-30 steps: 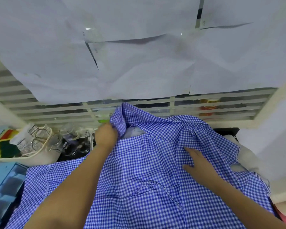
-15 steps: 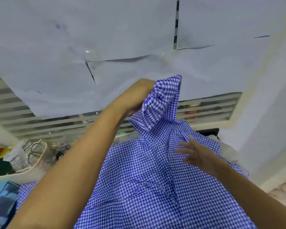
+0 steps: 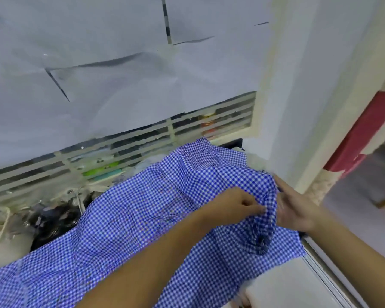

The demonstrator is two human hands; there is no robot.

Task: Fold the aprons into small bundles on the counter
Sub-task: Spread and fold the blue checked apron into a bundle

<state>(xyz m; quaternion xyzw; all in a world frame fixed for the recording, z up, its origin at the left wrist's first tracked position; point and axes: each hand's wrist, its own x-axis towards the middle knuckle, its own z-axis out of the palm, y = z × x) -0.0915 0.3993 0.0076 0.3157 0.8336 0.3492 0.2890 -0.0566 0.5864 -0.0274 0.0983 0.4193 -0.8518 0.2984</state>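
A blue-and-white checked apron (image 3: 129, 221) lies spread over the counter, running from the lower left to the wall corner on the right. My left hand (image 3: 236, 205) reaches across it and pinches a bunched fold of the cloth at the right end. My right hand (image 3: 296, 207) lies with straight fingers against the outer side of that same fold, partly hidden behind the cloth. The fold hangs down in a loose pouch between the two hands.
Paper sheets (image 3: 120, 74) cover a louvred window (image 3: 209, 127) behind the counter. Cluttered bags and dark items (image 3: 42, 216) sit at the left. A white wall corner (image 3: 282, 130) stands close on the right. The counter's white front edge (image 3: 298, 283) shows at lower right.
My left hand lifted a corner of the apron high, then carried it right and down to meet my right hand. The view has swung to the right.
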